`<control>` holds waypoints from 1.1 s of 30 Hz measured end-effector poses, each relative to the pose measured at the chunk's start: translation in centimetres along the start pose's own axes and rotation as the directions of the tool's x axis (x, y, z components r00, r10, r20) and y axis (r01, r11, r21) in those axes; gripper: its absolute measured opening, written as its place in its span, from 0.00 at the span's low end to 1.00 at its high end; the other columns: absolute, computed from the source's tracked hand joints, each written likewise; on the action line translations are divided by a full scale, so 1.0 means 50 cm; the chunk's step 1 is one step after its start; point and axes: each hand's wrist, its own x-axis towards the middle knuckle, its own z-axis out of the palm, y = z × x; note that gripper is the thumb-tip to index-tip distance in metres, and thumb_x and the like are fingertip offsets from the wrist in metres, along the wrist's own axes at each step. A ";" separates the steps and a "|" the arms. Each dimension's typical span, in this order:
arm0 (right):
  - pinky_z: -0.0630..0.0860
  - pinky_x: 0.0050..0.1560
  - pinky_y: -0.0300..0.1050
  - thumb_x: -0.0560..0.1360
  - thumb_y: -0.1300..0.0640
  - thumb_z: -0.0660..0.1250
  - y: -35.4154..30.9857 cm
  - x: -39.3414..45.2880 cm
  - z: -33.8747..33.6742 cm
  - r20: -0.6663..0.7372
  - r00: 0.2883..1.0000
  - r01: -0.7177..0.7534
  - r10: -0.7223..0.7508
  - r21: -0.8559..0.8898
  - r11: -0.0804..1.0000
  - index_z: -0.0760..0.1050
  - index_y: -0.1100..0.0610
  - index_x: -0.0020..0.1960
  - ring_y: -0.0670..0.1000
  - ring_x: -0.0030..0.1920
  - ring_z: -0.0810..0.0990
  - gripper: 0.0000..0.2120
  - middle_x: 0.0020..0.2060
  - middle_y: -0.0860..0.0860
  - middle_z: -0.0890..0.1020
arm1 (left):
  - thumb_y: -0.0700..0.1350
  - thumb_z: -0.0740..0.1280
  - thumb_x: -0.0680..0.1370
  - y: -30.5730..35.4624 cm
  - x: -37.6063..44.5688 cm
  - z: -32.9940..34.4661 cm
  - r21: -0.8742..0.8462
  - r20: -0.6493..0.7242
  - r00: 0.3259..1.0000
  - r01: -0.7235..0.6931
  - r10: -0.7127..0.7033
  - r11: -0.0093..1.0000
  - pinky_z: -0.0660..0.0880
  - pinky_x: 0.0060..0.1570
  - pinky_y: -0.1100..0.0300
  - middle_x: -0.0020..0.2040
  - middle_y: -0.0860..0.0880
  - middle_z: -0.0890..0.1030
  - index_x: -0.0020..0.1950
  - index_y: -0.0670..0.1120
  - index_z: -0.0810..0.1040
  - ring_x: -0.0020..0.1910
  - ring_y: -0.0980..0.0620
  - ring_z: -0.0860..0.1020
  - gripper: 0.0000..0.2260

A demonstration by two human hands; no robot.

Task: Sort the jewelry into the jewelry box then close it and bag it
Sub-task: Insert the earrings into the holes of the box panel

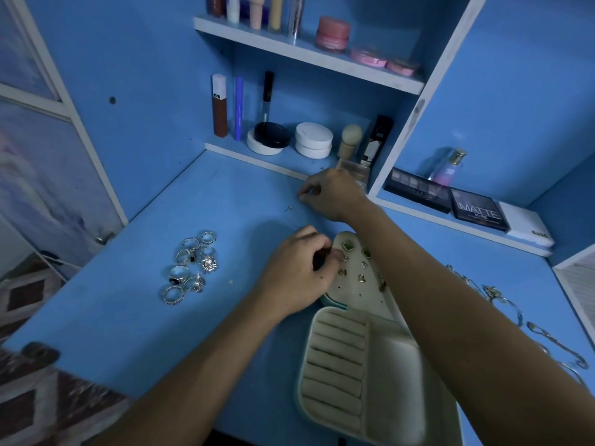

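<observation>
Jewelry box (363, 375) open on counter (128, 317), several earrings (354, 268) pinned in lid. Left hand (299, 272) steadying lid, fingers curled. Right hand (331, 194) beyond box, pinching something tiny. Rings (191, 267) left of box, unsorted; closing, bagging pending.

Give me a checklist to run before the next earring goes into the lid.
1. Box open: ok.
2. Free holes in lid panel: ok.
3. Left hand steadying the lid: ok, fingers curled at its edge.
4. Right hand holding an earring: cannot tell, fingertips pinched but the piece is too small to see.
5. Stud on the desk within reach: ok.
6. Rings sorted: not ok, loose on desk.
</observation>
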 end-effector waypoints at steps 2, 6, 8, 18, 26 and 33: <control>0.75 0.50 0.43 0.77 0.53 0.69 -0.004 -0.002 -0.002 0.007 1.000 -0.002 0.002 -0.025 1.000 0.84 0.51 0.51 0.49 0.51 0.78 0.06 0.45 0.47 0.79 | 0.49 0.68 0.78 -0.001 0.000 0.000 0.006 -0.002 1.000 -0.001 0.002 1.000 0.68 0.38 0.63 0.40 0.54 0.72 0.41 0.45 0.79 0.38 0.56 0.73 0.10; 0.77 0.54 0.48 0.79 0.54 0.67 0.001 -0.006 -0.007 0.018 0.999 -0.044 0.045 -0.037 0.998 0.82 0.55 0.53 0.52 0.54 0.78 0.07 0.50 0.51 0.81 | 0.48 0.68 0.79 0.000 -0.002 -0.001 0.015 0.001 1.000 0.002 -0.002 1.000 0.68 0.38 0.63 0.40 0.53 0.73 0.41 0.45 0.78 0.38 0.55 0.73 0.09; 0.76 0.54 0.48 0.79 0.55 0.66 0.010 -0.013 -0.013 0.014 0.998 -0.054 0.055 -0.031 0.998 0.81 0.55 0.52 0.52 0.54 0.78 0.07 0.51 0.51 0.81 | 0.49 0.68 0.79 0.002 -0.002 -0.002 0.022 0.000 1.000 0.005 -0.005 1.000 0.67 0.37 0.66 0.40 0.53 0.73 0.41 0.46 0.78 0.38 0.55 0.73 0.09; 0.78 0.45 0.46 0.78 0.60 0.65 0.051 -0.099 -0.092 -0.133 0.987 -0.075 0.086 0.091 0.993 0.81 0.61 0.50 0.52 0.44 0.79 0.07 0.45 0.54 0.83 | 0.47 0.69 0.78 0.001 -0.004 -0.005 0.039 -0.002 1.000 -0.015 0.015 0.999 0.64 0.37 0.74 0.40 0.54 0.73 0.41 0.48 0.79 0.39 0.62 0.74 0.07; 0.69 0.31 0.25 0.78 0.60 0.68 0.092 -0.204 -0.170 -0.267 0.942 -0.133 0.205 0.264 0.955 0.84 0.56 0.50 0.42 0.35 0.77 0.06 0.38 0.48 0.82 | 0.53 0.65 0.76 0.005 -0.007 -0.008 0.036 0.014 1.000 0.001 -0.001 0.999 0.65 0.39 0.73 0.41 0.54 0.74 0.43 0.50 0.79 0.40 0.62 0.74 0.09; 0.70 0.41 0.25 0.79 0.59 0.69 0.114 -0.322 -0.167 -0.373 0.886 -0.127 0.277 0.379 0.916 0.83 0.50 0.50 0.46 0.44 0.79 0.06 0.44 0.49 0.84 | 0.54 0.65 0.76 0.009 -0.010 -0.010 0.037 0.027 0.999 0.027 -0.028 0.999 0.66 0.40 0.72 0.43 0.54 0.76 0.45 0.49 0.81 0.42 0.61 0.75 0.11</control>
